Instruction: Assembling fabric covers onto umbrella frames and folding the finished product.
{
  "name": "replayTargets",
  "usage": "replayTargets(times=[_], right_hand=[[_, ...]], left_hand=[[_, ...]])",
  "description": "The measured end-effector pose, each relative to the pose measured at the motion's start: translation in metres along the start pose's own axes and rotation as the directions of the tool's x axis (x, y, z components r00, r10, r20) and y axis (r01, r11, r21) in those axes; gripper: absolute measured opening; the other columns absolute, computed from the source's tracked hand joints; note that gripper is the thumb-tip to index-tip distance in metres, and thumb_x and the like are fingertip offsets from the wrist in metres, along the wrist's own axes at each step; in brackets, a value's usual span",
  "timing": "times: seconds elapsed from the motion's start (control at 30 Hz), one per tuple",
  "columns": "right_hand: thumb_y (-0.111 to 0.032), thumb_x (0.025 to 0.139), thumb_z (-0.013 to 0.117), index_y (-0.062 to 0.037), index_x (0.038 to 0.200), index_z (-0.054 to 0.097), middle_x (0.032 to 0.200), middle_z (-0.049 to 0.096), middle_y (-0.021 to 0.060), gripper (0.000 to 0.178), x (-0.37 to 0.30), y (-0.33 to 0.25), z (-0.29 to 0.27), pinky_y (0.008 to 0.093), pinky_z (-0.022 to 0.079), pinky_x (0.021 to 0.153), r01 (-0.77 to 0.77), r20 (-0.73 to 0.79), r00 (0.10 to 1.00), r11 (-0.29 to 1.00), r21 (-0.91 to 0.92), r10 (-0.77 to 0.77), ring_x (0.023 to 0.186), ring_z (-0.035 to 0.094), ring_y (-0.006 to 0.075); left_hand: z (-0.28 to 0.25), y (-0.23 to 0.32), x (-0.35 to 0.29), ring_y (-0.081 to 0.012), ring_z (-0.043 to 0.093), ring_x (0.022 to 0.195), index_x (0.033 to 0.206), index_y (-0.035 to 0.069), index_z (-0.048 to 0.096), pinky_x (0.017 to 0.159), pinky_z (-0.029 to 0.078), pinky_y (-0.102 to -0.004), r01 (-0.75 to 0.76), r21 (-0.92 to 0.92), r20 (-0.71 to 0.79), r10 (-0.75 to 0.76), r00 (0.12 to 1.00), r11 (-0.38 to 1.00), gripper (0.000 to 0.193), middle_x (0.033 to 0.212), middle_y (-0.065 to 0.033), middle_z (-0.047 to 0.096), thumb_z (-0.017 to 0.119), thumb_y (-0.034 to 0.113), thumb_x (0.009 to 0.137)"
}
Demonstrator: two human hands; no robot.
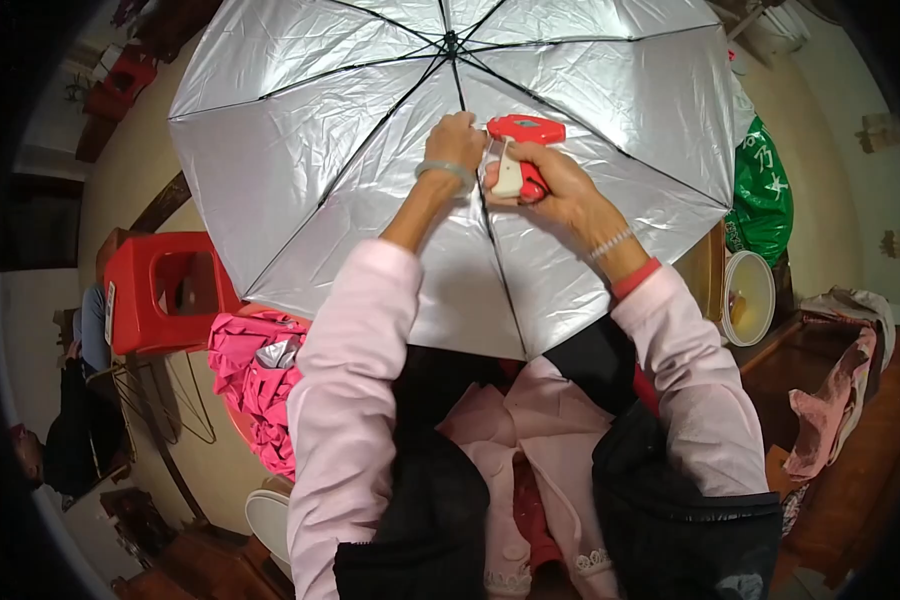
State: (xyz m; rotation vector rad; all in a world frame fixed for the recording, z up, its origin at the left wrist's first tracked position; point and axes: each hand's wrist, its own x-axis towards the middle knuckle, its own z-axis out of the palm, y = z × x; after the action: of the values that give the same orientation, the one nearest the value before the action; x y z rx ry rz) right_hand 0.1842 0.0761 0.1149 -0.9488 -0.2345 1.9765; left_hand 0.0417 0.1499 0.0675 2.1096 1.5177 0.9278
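Note:
An opened umbrella (340, 85) spreads before me, its silver inner side facing up and its thin black ribs meeting at a black hub (450, 43). My left hand (452, 143) is closed over one rib, below the hub; its fingertips are partly hidden. Close beside it, my right hand (570, 192) grips a red-and-white hand-held tool (508, 180) with a flat red head. The tool's head is turned toward my left hand, above the silver cloth. Whether the tool touches the rib I cannot tell.
Left of the umbrella stands a red plastic stool (130, 295), with bright pink cloth (260, 375) heaped in a basin nearer me. To the right are a green bag (760, 195), a white tub (748, 298) and a wooden seat with cloth (835, 400). A person (80, 420) sits far left.

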Motion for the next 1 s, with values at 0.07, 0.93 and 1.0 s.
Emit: replayTargets(times=[0.07, 0.93, 1.0], right_hand=[[-0.012, 0.082, 0.051, 0.0021, 0.103, 0.045, 0.084, 0.059, 0.0181, 0.026, -0.031, -0.002, 0.005, 0.0443, 0.054, 0.064, 0.060, 0.055, 0.997, 0.997, -0.044, -0.058, 0.072, 0.063, 0.0289], [-0.017, 0.087, 0.051, 0.0003, 0.109, 0.047, 0.090, 0.058, 0.0146, 0.029, -0.104, 0.033, 0.040, 0.0404, 0.055, 0.067, 0.044, 0.204, 0.979, 0.983, -0.177, -0.007, 0.075, 0.062, 0.0229], [-0.018, 0.087, 0.050, 0.0007, 0.108, 0.045, 0.090, 0.057, 0.0146, 0.029, -0.104, 0.037, 0.044, 0.0400, 0.055, 0.065, 0.061, 0.237, 0.971, 0.981, -0.186, -0.016, 0.075, 0.061, 0.0226]], left_hand=[[-0.043, 0.038, -0.016, -0.0214, 0.060, 0.066, 0.089, -0.003, 0.061, 0.063, 0.047, -0.0303, -0.146, -0.299, 0.025, 0.161, 0.987, 0.943, 0.023, 0.076, -0.0144, 0.062, 0.052, 0.017, 0.082], [-0.183, 0.210, -0.174, -0.0133, 0.051, 0.054, 0.081, 0.000, 0.059, 0.049, 0.042, -0.0232, -0.019, -0.919, 0.065, 0.198, 0.978, 0.393, 0.020, 0.071, -0.0090, 0.055, 0.053, 0.019, 0.086], [-0.186, 0.212, -0.183, -0.0130, 0.051, 0.054, 0.082, 0.000, 0.059, 0.048, 0.041, -0.0230, -0.028, -0.911, 0.063, 0.207, 0.976, 0.412, 0.020, 0.071, -0.0090, 0.056, 0.053, 0.019, 0.086]])
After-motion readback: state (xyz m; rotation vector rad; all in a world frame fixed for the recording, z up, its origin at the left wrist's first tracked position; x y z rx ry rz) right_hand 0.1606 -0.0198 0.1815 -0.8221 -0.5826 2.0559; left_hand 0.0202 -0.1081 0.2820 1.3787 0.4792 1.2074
